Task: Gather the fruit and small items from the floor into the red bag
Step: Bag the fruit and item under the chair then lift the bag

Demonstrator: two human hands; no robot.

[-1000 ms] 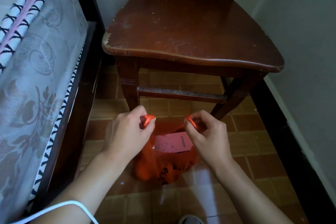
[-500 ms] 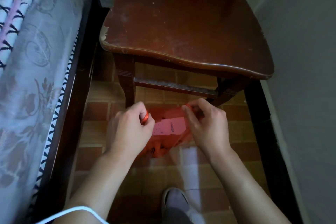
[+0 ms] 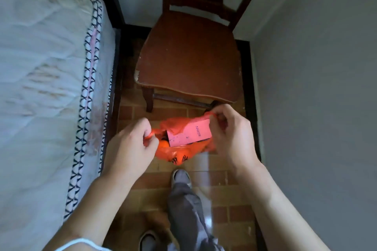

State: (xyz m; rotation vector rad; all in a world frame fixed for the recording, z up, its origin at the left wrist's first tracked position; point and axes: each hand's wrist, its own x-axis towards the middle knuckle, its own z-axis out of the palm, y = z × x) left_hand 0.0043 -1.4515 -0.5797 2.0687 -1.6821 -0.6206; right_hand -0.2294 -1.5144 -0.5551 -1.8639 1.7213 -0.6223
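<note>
The red plastic bag (image 3: 179, 154) hangs in the air between my two hands, above the tiled floor and in front of the chair. My left hand (image 3: 132, 146) pinches its left handle, and my right hand (image 3: 232, 138) pinches the right handle. A pink box (image 3: 189, 133) with printed lettering sticks out of the bag's open mouth. Something orange shows inside beside the box. The rest of the contents are hidden by the plastic.
A dark wooden chair (image 3: 191, 57) stands just beyond the bag against the back wall. A bed with a pale mattress (image 3: 47, 79) fills the left side. A grey wall (image 3: 318, 87) closes the right. My leg and shoes (image 3: 181, 177) stand on the narrow tiled floor below the bag.
The bag has come up off the floor, held by both handles. My view has risen, so the chair back, the top of the bed and my legs now show.
</note>
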